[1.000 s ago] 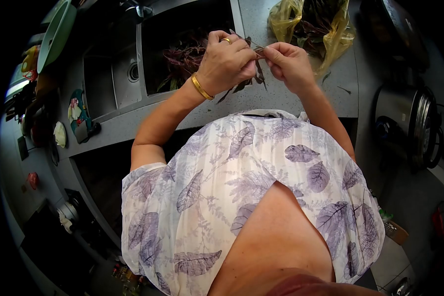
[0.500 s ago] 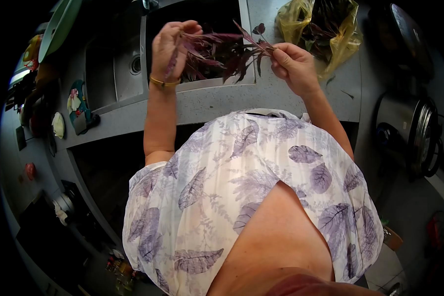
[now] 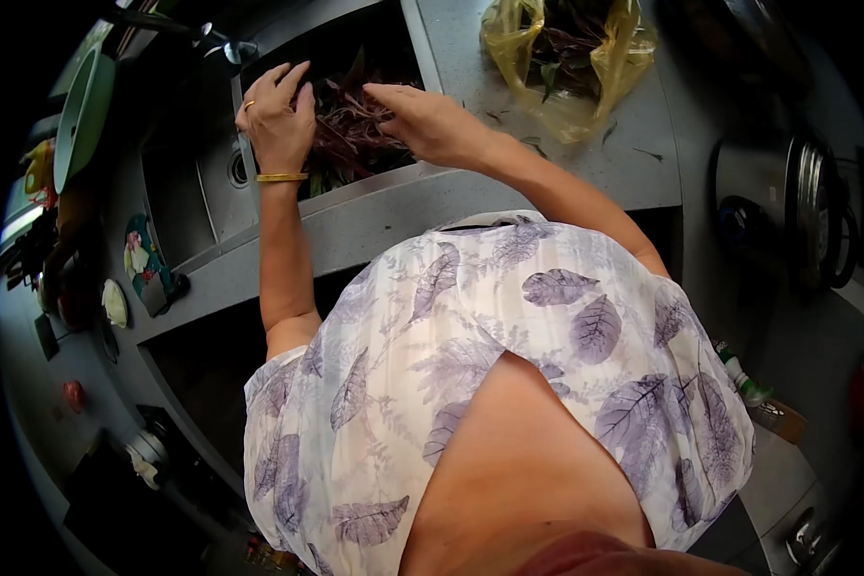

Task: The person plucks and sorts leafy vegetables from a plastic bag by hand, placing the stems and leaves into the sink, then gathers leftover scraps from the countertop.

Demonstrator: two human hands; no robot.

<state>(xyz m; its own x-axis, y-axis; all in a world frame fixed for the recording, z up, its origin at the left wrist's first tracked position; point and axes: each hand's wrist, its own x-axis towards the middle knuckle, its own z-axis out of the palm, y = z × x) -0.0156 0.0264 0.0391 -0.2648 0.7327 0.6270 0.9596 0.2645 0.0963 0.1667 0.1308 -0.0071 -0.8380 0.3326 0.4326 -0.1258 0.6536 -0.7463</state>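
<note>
Purple-red leafy stems (image 3: 355, 134) lie heaped in the right basin of the metal sink (image 3: 360, 182). My left hand (image 3: 278, 117), with a ring and a gold bracelet, is over the left side of that basin, fingers apart and nothing in them. Over the basin's right side is my right hand (image 3: 432, 123), its fingers stretched out toward the leaves and holding nothing that shows. A yellow plastic bag (image 3: 557, 106) with more of the dark leaves stands on the grey counter to the right of the sink.
A faucet (image 3: 226, 46) is behind the sink, whose left basin (image 3: 226, 197) has a drain. At the far left is a green basin (image 3: 79, 115). A silver appliance (image 3: 768, 197) stands at the right. Loose leaf bits lie near the bag.
The stems stretched between my hands are out of them now. My right hand has moved left over the sink and opened; my left hand has moved slightly. The view has shifted a little.
</note>
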